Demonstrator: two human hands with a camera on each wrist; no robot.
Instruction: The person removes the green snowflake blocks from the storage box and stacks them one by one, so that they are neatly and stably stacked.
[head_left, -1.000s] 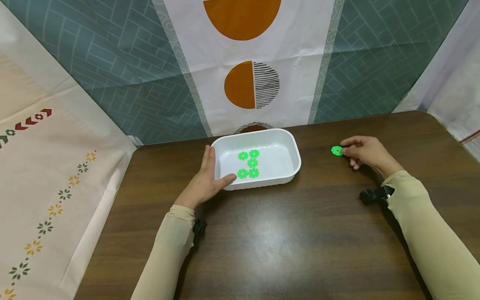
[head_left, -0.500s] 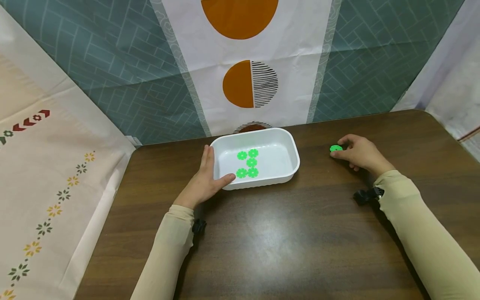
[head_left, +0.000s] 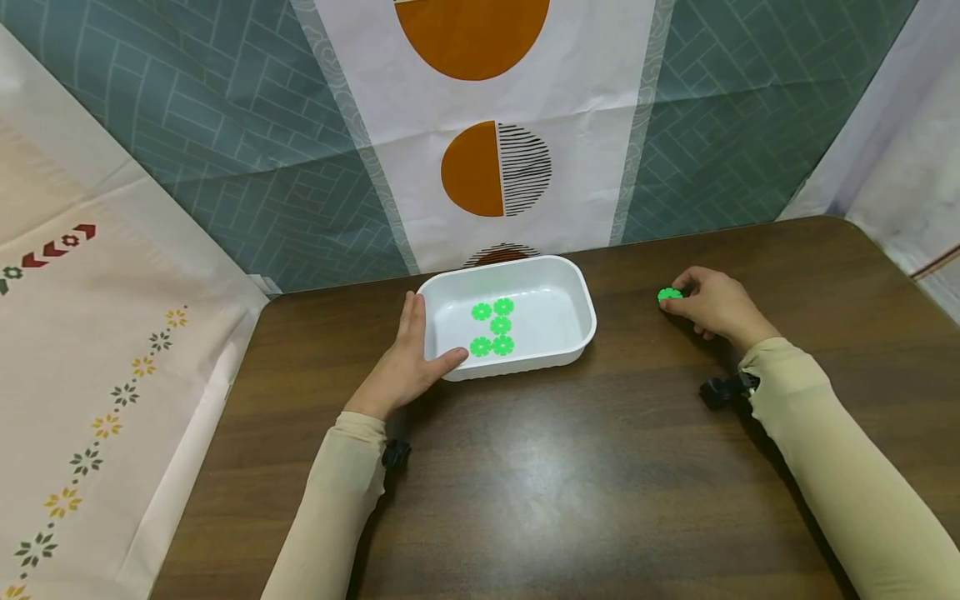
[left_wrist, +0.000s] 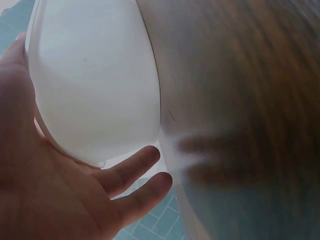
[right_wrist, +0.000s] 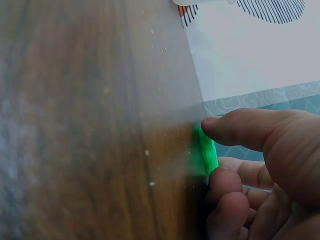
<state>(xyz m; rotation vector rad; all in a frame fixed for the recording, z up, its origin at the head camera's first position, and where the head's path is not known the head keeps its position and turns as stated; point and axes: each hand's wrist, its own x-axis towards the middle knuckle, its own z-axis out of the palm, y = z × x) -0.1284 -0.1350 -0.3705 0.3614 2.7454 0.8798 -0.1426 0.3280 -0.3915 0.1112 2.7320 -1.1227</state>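
Left hand (head_left: 401, 367) is spread; a white oblong tray (head_left: 551, 312) is touched. By right hand (head_left: 722, 308), a green disc (head_left: 667, 294) is pinched.

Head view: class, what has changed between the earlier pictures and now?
The right hand has shifted left, farther over the lone green disc, and now pinches it. Unchanged: the left hand at the white tray, and the five green discs inside.
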